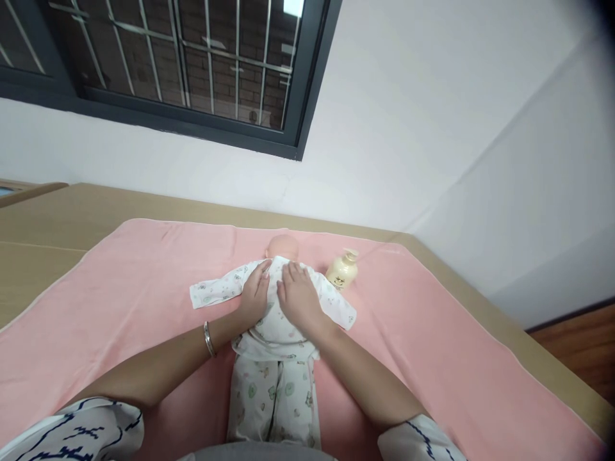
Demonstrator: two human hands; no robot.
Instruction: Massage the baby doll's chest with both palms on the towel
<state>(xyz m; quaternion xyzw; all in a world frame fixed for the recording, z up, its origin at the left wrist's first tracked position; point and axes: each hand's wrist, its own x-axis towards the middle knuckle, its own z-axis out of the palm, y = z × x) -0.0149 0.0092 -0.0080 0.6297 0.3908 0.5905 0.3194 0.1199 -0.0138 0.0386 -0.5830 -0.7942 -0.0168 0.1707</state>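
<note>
A baby doll [283, 245] lies on the pink sheet, its head toward the wall and only the smooth back or top of the head showing. It wears a white printed top [276, 336] with the sleeves spread out, and matching printed trousers [293, 397]. On the left side of the doll's upper body rests my left hand [255, 294], fingers stretched out and a silver bangle at the wrist. My right hand [298, 296] lies flat on the other side of the upper body, fingers extended. Neither hand grips anything.
Just right of the doll's shoulder is a cream pump bottle [343, 270]. The pink sheet [158, 282] covers much of a wooden surface [110, 202]. A white wall [365, 160] and a dark-framed barred window [293, 144] stand behind; a brown wooden panel [581, 339] is at right.
</note>
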